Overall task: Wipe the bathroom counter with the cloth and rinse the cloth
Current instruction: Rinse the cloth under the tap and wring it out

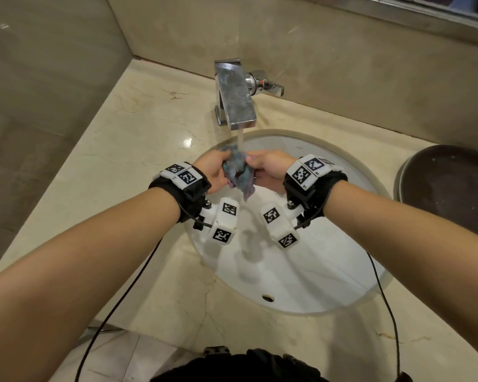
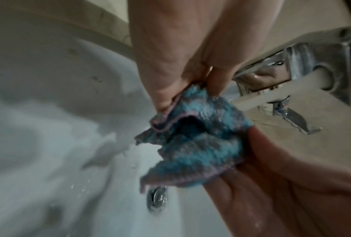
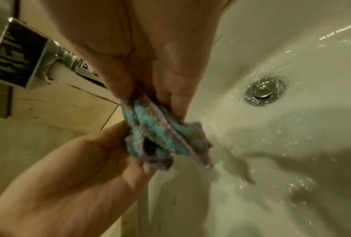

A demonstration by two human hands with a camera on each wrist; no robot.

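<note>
A crumpled blue cloth (image 1: 239, 172) with a purple edge hangs between both hands over the white sink basin (image 1: 301, 271). Water runs from the square chrome faucet (image 1: 233, 95) onto the top of the cloth. My left hand (image 1: 214, 172) grips the cloth's left side and my right hand (image 1: 264, 168) grips its right side. In the left wrist view the left fingers (image 2: 166, 96) pinch the cloth (image 2: 197, 141) at its upper corner. Seen from the right wrist, the right fingers (image 3: 174, 96) pinch the cloth (image 3: 162, 136) while the other hand holds it from below.
The beige marble counter (image 1: 138, 139) surrounds the basin, with walls at the left and back. A dark round tray (image 1: 450, 188) sits on the counter at the right. The drain (image 3: 265, 91) lies at the basin's bottom, wet with splashes. The faucet handle (image 1: 271, 88) sticks out rightwards.
</note>
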